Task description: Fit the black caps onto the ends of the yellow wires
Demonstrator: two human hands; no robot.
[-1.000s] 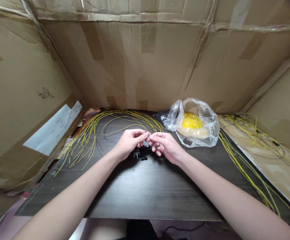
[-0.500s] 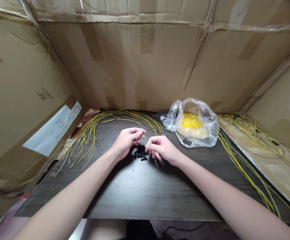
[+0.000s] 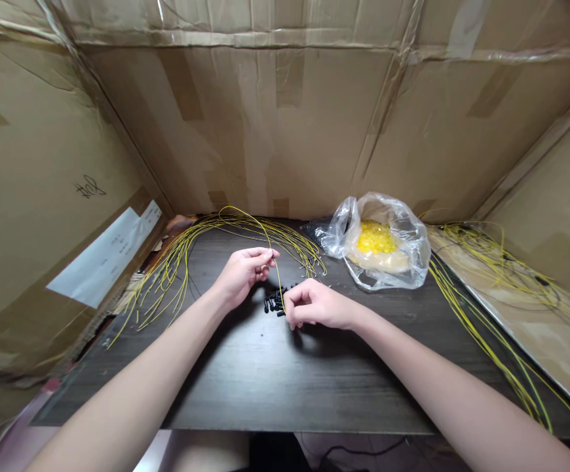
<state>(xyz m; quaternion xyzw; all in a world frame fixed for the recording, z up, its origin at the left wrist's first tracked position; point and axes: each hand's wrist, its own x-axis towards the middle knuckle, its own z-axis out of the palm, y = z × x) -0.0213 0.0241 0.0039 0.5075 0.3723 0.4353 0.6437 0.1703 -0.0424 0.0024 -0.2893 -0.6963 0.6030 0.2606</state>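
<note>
Since the earlier frame, the right hand (image 3: 322, 305) has dropped nearer the front edge of the table (image 3: 265, 387) and the left hand (image 3: 246, 275) has slid a little to its own side, so a longer stretch of wire (image 3: 280, 282) runs between them. Its loop now arches up over the bundle (image 3: 187, 246) behind.

The left hand pinches the wire between thumb and forefinger, the other fingers loosely curled; a dark speck at that pinch is too small to make out. The right hand is nearly closed, thumb and forefinger together on the wire's near part; its fingers hide whatever they grip there. The wire slants down from left fingertips to right, just above the black parts (image 3: 271, 305), which lie in a small heap partly behind the right hand.

To draw the wire well, I would keep the left pinch light enough to let it run yet firm enough to guide it, and pull with the right in one smooth line, avoiding a sharp bend at the fingertips. Tugging hard could kink it or drag strands out of the bundle. Keeping the right knuckles clear of the heap should stop the parts scattering.
</note>
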